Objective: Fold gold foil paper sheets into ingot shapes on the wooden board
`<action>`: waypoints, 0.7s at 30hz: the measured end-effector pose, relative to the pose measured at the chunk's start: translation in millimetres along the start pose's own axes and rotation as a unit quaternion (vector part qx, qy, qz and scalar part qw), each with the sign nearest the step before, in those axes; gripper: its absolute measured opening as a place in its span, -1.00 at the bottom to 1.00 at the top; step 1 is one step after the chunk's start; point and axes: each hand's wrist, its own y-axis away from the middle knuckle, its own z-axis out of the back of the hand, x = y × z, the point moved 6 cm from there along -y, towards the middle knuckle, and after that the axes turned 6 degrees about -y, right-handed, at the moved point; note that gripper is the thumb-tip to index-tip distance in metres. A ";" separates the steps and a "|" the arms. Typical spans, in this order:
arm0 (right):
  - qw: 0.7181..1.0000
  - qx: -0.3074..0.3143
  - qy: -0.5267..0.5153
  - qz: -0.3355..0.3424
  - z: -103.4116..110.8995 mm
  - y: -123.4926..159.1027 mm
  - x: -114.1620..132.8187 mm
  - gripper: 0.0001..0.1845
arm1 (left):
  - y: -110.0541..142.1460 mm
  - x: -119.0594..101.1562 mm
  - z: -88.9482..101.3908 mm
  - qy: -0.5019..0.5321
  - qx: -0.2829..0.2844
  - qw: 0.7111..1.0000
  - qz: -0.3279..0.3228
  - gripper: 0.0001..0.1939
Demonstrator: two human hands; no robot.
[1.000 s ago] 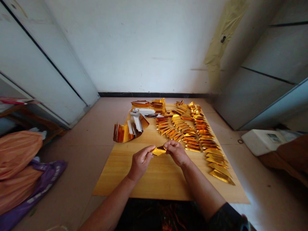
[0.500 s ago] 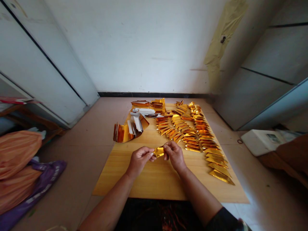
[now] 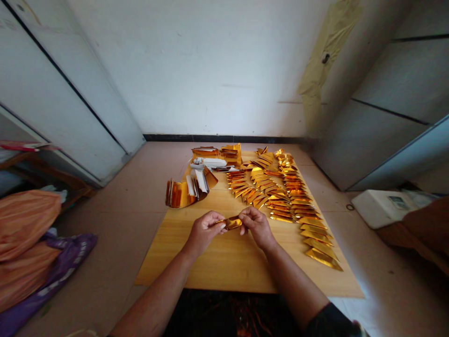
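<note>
A small piece of folded gold foil paper point(image 3: 233, 223) is stretched between my two hands above the front half of the wooden board point(image 3: 224, 267). My left hand point(image 3: 206, 229) pinches its left end between thumb and fingers. Its right end is in the pinch of my right hand point(image 3: 256, 226). Beyond my right hand, folded gold paper pieces point(image 3: 273, 187) lie in overlapping curved rows, with one long row point(image 3: 312, 220) down the board's right side. Unfolded gold paper sheets point(image 3: 180, 193) with white backs stand in a curved stack at the left.
More gold sheets point(image 3: 205, 151) and a white bundle point(image 3: 210, 162) lie at the board's far end, near the wall point(image 3: 210, 70). Orange bags point(image 3: 28, 224) and a purple bag point(image 3: 73, 252) rest at the left. A white box point(image 3: 382, 206) stands on the floor at the right.
The gold paper has tilted in my fingers, its bright upper face now looking darker and narrower. Both hands have stayed in nearly the same place.
</note>
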 end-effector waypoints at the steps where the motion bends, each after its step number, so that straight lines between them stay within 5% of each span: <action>1: 1.000 0.023 0.006 -0.008 0.2 0.0 1.1 -0.68 | -1.2 -1.0 0.7 -0.024 0.004 1.000 -0.010 -0.73; 5: 0.992 0.089 0.094 0.000 3.2 -1.0 7.5 -0.76 | -6.8 -10.6 6.5 -0.164 -0.013 0.983 -0.076 -0.76; 10: 0.941 0.110 0.280 0.157 2.3 -2.4 21.0 -0.88 | -10.0 -15.1 4.6 -0.313 -0.030 0.936 -0.157 -0.85; 15: 0.834 0.123 0.459 0.280 -4.5 5.3 16.0 -0.74 | -5.9 -8.1 -4.9 -0.370 -0.032 0.891 -0.260 -0.80; 21: 0.678 0.193 0.629 0.327 -16.7 14.0 4.3 -0.72 | -0.1 -6.5 -19.6 -0.490 -0.007 0.795 -0.358 -0.70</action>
